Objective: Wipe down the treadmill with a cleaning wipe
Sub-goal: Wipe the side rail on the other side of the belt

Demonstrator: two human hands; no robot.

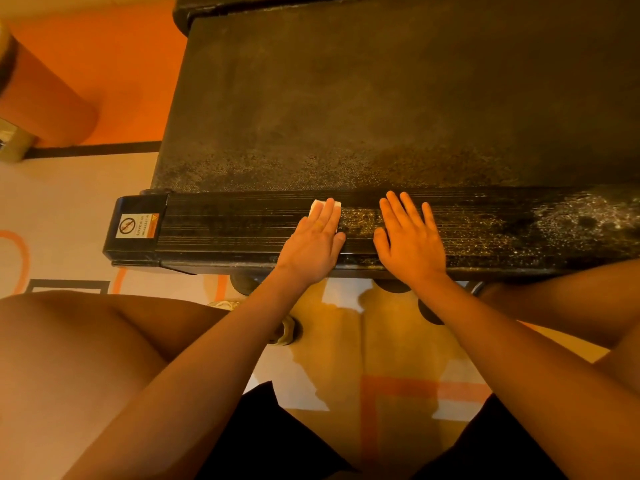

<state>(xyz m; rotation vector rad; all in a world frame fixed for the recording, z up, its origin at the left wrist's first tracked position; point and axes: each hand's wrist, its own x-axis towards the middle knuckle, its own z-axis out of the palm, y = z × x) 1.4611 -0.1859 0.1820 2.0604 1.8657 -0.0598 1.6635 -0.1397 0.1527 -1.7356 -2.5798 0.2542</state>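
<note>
A black treadmill lies across the view, its dusty belt (363, 105) beyond a ribbed side rail (225, 223) that runs left to right in front of me. My left hand (317, 239) lies flat on the rail with straight fingers, pressing a small white wipe (317, 206) whose far edge shows past my fingertips. My right hand (410, 233) rests flat on the rail just to the right, fingers spread, holding nothing. Between and right of my hands the rail is speckled with dust; a wet, foamy patch (581, 213) sits at the far right.
The rail's left end cap carries a warning sticker (136, 226). My bare knees flank the view at lower left and right. A patterned cream and orange floor (69, 202) lies around the treadmill, with a shoe (285, 329) below the rail and an orange column (45, 98) at the left.
</note>
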